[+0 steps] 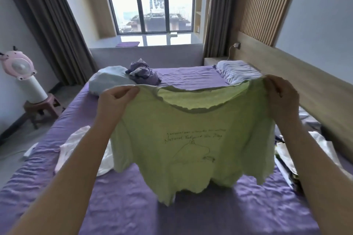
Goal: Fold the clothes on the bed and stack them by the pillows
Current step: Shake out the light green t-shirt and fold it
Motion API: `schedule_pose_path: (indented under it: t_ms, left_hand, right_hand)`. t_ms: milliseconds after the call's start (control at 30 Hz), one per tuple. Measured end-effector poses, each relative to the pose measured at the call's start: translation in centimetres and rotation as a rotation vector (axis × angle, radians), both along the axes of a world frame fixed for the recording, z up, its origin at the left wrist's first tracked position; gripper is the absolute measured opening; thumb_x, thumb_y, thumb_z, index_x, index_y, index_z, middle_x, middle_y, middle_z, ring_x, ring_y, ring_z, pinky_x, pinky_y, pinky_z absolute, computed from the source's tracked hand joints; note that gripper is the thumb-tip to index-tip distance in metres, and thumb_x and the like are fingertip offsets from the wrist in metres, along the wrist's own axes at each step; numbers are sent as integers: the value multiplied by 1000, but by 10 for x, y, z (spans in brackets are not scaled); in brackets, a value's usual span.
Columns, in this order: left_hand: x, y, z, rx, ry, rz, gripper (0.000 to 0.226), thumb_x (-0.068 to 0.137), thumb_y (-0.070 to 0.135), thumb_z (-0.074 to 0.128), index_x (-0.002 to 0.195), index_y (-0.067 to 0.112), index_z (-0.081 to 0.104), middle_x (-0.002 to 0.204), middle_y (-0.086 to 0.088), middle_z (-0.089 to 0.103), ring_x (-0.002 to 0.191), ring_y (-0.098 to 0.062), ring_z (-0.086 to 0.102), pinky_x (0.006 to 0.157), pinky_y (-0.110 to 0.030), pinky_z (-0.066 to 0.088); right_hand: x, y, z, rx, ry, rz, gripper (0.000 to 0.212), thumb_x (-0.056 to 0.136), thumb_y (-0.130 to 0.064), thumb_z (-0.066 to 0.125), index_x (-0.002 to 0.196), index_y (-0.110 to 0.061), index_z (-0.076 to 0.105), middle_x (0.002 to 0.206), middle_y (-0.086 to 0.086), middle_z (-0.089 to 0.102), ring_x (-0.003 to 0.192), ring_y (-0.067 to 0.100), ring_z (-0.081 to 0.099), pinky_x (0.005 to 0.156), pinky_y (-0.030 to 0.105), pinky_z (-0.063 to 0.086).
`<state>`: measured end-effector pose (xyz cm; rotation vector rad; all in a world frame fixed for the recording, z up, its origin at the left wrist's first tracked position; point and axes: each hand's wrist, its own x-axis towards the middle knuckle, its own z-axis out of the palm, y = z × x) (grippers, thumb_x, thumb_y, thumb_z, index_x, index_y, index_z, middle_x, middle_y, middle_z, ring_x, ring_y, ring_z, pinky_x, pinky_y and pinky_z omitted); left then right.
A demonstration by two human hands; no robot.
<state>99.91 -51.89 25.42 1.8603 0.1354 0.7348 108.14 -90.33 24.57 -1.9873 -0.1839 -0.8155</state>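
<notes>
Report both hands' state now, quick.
Left hand: closed, fingers pinching one shoulder of the light green T-shirt.
Right hand: closed, pinching the T-shirt's other shoulder, holding it up over the bed.

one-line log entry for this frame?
phase: unfold | left hand: pinches green shirt shoulder | right hand: pinches other shoulder | shirt: above bed

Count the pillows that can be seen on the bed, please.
2. A pale blue pillow lies at the far left corner of the bed; a striped pillow lies at the far right by the headboard. The held green T-shirt may hide more.
</notes>
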Motion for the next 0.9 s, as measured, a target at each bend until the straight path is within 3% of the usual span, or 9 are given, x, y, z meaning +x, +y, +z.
schedule_pose_path:
  t_ms: [133, 267, 400, 500, 600, 733, 900]
  left_hand:
    - [14, 4, -43, 162, 162, 4, 10, 89, 28, 64, 80, 27, 67, 63, 18, 62, 62, 5, 54, 58, -7, 38]
    - [30, -1, -118, 302, 450, -27, 16, 95, 27, 53, 88, 14, 59, 68, 2, 56, 67, -18, 53, 62, -31, 38]
    - [37, -16, -204, 320, 729, -58, 19, 97, 28, 51, 94, 11, 57, 85, -9, 63, 88, -32, 59, 75, -38, 43]
    - [44, -29, -257, 313, 905, -41, 23, 97, 34, 50, 102, 12, 58, 100, -10, 66, 99, -31, 57, 85, -40, 45]
    - [52, -39, -295, 252, 992, -6, 20, 94, 36, 54, 100, 18, 61, 97, -3, 68, 98, -26, 58, 84, -39, 47]
    - [72, -43, -334, 251, 1069, 91, 13, 92, 38, 56, 97, 27, 61, 94, 7, 67, 100, -22, 53, 82, -33, 44]
    - [105, -36, -370, 325, 1135, 204, 20, 96, 35, 47, 106, 21, 57, 100, -4, 66, 104, -28, 51, 88, -38, 41]
  right_hand:
    - [7, -5, -35, -80, 105, 31, 21, 93, -20, 55, 110, -14, 68, 97, -8, 60, 92, 5, 54, 75, 1, 31]
    - [25, -6, -93, -190, 338, 164, 17, 88, -20, 64, 100, -12, 72, 87, -4, 66, 83, 10, 60, 66, 2, 35]
    - [45, -4, -175, -284, 603, 232, 13, 87, -17, 66, 93, -8, 72, 89, 5, 71, 83, 17, 62, 70, 25, 39]
    - [57, -6, -235, -289, 787, 238, 12, 88, -20, 64, 94, -11, 71, 91, 5, 71, 86, 20, 63, 73, 28, 41]
    - [70, -9, -283, -312, 889, 235, 10, 89, -21, 63, 93, -15, 69, 84, 0, 68, 79, 15, 59, 63, 18, 33]
    - [102, -9, -331, -357, 993, 288, 6, 90, -21, 61, 88, -26, 65, 82, -8, 66, 81, 13, 60, 65, 20, 36]
    - [147, -5, -376, -464, 1023, 288, 8, 93, -25, 55, 94, -21, 63, 80, -8, 62, 82, 20, 60, 66, 31, 38]
